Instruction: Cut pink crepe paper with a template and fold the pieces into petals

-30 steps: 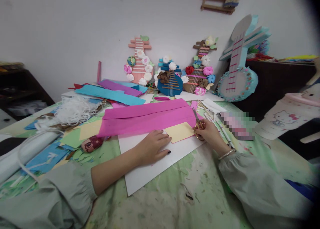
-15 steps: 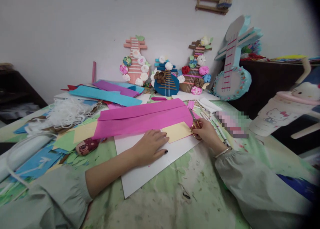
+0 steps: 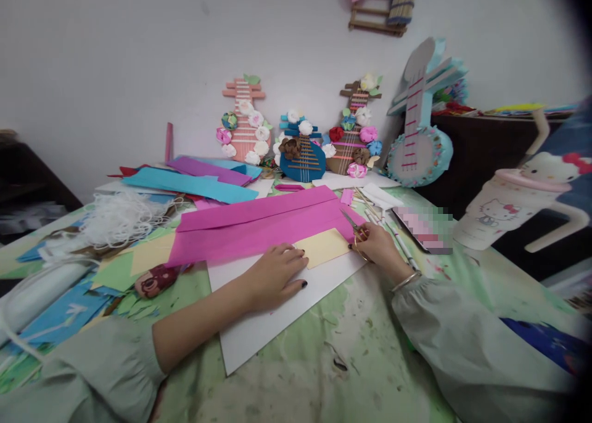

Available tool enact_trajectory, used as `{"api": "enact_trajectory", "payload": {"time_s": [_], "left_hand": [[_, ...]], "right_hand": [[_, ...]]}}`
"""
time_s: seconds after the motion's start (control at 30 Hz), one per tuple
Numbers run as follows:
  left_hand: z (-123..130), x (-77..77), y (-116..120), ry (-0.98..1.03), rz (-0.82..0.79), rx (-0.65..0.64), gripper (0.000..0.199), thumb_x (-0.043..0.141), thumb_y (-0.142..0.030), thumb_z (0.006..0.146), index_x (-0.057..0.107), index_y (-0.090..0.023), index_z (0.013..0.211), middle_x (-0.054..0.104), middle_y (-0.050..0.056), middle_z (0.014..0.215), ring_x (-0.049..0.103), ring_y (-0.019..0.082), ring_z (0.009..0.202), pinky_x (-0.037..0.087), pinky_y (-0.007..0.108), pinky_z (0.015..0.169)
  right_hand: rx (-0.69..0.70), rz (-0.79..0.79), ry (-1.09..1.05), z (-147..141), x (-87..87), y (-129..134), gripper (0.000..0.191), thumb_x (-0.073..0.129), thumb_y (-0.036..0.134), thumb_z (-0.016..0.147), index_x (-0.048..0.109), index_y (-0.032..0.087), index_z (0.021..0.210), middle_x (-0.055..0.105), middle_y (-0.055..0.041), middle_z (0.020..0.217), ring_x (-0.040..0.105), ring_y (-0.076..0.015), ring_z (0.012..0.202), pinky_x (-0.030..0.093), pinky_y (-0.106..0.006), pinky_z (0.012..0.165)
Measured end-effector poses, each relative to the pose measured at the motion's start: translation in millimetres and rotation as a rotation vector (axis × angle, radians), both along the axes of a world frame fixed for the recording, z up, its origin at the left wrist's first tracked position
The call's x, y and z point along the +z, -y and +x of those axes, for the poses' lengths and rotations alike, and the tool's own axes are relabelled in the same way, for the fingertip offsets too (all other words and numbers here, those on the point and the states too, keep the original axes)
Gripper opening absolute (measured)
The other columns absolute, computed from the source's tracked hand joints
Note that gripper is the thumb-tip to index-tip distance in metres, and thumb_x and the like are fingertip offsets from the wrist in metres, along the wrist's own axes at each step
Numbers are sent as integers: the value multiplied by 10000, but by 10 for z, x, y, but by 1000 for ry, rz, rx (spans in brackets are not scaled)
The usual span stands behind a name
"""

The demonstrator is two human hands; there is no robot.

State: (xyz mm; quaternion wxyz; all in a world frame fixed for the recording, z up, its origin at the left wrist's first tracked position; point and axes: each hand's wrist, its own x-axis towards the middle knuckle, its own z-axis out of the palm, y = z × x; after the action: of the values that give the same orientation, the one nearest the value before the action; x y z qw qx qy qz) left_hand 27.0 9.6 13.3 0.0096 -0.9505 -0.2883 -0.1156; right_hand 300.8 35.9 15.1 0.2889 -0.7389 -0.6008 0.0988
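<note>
My left hand [image 3: 276, 276] lies flat, fingers stretched out, on the white board [image 3: 240, 336] and the left end of a pale yellow paper piece [image 3: 325, 247]. In my right hand [image 3: 380, 247] is a pair of scissors [image 3: 354, 221] with gold handles. Its blades point away and to the left, over the right end of a bright pink paper sheet [image 3: 259, 225]. The pink sheet has a fold line along its length. It lies behind the yellow piece and partly covers the board.
Turquoise paper [image 3: 189, 185], white string [image 3: 120, 216] and paper scraps [image 3: 113, 266] lie left. Decorated paper instruments stand at the back, including a blue one [image 3: 303, 158] and a tall pale one [image 3: 419, 121]. A phone [image 3: 423, 229] and a lidded tumbler [image 3: 499, 210] are at right.
The head view has shifted slightly, moving the whole scene a little left and down in the picture. The scissors are angled slightly more to the left. My left hand keeps its place on the paper.
</note>
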Motion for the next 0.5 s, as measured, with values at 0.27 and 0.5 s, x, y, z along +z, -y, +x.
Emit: {"api": "enact_trajectory", "payload": {"time_s": [0.27, 0.5], "left_hand": [[491, 182, -266, -189, 24, -73, 245, 432, -326, 930, 578, -129, 928, 639, 102, 965, 591, 228, 954, 453, 332, 849], [909, 141, -462, -178, 96, -6, 287, 442, -356, 886, 606, -123, 918, 617, 134, 975, 579, 267, 903, 466, 366, 753]], "right_hand": [[10, -47, 27, 19, 19, 2, 242, 651, 184, 616, 639, 164, 857, 653, -32, 758, 550, -153, 667, 308, -236, 547], [15, -57, 54, -5, 56, 14, 187, 611, 137, 630, 636, 161, 814, 645, -34, 726, 535, -146, 642, 294, -236, 543]]}}
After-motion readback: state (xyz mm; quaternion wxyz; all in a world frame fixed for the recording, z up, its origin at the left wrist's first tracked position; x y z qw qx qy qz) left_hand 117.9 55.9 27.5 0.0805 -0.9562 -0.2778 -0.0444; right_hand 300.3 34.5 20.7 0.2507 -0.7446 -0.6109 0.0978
